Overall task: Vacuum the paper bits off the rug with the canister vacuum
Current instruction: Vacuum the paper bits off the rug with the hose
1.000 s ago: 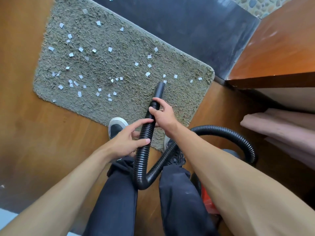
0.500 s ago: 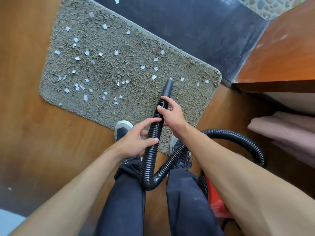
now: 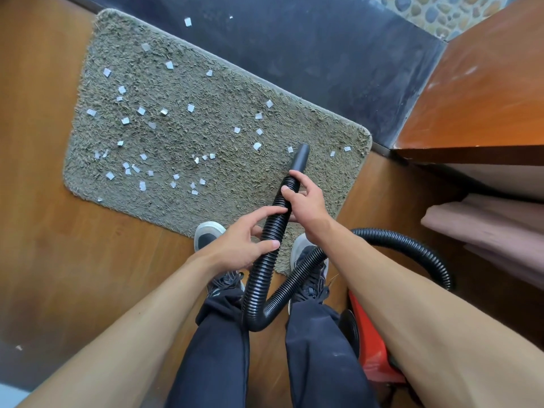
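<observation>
The right hand (image 3: 307, 206) curls thumb and fingers round the ribbed black hose (image 3: 262, 269) just behind its smooth nozzle (image 3: 300, 159). The left hand (image 3: 235, 248), at 7 o'clock of it, pinches the same hose between thumb and forefinger. The nozzle points to 12 o'clock, over the rug (image 3: 235, 184) (touching it or not, I cannot tell). Paper bits (image 3: 141, 111) lie scattered on the rug, mostly toward 9 o'clock of the nozzle. The hose loops back between the legs to the red vacuum (image 3: 372, 351) at 5 o'clock.
</observation>
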Motion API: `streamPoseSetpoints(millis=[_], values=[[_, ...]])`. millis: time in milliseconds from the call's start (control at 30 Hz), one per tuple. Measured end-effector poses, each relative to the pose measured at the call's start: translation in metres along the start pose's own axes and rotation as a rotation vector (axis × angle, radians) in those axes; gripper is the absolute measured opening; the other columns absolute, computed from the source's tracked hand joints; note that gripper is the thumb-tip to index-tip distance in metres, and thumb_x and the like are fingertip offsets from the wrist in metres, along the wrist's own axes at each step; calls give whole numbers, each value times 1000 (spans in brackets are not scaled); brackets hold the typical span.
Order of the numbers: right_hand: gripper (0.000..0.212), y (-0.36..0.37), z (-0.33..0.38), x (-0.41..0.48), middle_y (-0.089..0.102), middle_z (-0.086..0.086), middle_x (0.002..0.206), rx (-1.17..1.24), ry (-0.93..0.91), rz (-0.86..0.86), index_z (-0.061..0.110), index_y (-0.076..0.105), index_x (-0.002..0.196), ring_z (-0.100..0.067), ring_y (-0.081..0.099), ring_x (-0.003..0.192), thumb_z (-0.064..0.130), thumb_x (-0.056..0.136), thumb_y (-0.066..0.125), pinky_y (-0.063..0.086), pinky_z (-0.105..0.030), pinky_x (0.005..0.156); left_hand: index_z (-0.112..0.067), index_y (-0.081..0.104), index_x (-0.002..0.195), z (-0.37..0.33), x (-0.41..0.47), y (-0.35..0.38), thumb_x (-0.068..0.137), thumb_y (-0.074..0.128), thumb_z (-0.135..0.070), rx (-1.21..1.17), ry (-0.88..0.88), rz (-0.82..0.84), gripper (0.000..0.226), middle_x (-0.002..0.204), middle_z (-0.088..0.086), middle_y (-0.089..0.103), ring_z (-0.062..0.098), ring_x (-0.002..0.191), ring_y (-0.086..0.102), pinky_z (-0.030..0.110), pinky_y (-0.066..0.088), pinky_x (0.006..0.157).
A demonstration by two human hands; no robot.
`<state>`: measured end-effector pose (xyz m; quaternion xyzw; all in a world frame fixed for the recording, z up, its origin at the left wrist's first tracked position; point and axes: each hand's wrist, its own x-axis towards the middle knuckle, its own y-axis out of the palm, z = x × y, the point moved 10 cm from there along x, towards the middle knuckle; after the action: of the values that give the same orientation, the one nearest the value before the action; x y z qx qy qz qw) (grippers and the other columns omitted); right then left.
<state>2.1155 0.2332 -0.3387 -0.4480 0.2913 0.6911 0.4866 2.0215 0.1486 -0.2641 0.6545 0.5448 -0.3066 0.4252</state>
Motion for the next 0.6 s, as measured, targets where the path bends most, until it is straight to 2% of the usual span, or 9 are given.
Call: streamPoseSetpoints(millis=[167, 300, 433, 500, 600], values=[[40, -19, -4, -2, 62, -14, 109, 54, 4, -34, 32, 53, 130, -25, 65, 94, 10, 96, 56, 59, -43, 76, -53, 49, 129, -6, 6, 10, 95, 61, -10, 69, 0, 29, 56, 103, 13, 58, 23, 80, 64, 39, 61, 65], [43, -14, -7, -4, 63, -15, 110, 24, 3, 5, 31, 51, 134, -22, 67, 91, 11, 96, 56, 60, -40, 72, -52, 49, 130, -2, 1, 11, 94, 62, -9, 53, -12, 22, 57, 99, 10, 54, 21, 73, 61, 35, 57, 60], [44, 9, -9, -6, 60, -17, 110, -24, -3, 82, 30, 51, 136, -25, 65, 93, 12, 96, 57, 59, -37, 69, -50, 50, 130, 8, -11, 3, 94, 61, -6, -21, -16, -2, 58, 99, 18, 54, 28, 74, 58, 46, 53, 67], [44, 23, -8, -6, 59, -15, 106, -42, -12, 100, 28, 52, 135, -26, 64, 94, 11, 95, 57, 59, -39, 71, -52, 50, 129, 14, -17, -4, 94, 62, -6, -51, -20, -14, 59, 100, 21, 57, 29, 75, 57, 55, 52, 70], [42, 34, -7, -4, 60, -12, 104, -56, -20, 92, 29, 53, 132, -33, 64, 103, 12, 94, 59, 58, -50, 84, -53, 51, 128, 18, -21, -12, 94, 61, -5, -87, -23, -26, 60, 97, 15, 58, 28, 75, 55, 51, 50, 71]])
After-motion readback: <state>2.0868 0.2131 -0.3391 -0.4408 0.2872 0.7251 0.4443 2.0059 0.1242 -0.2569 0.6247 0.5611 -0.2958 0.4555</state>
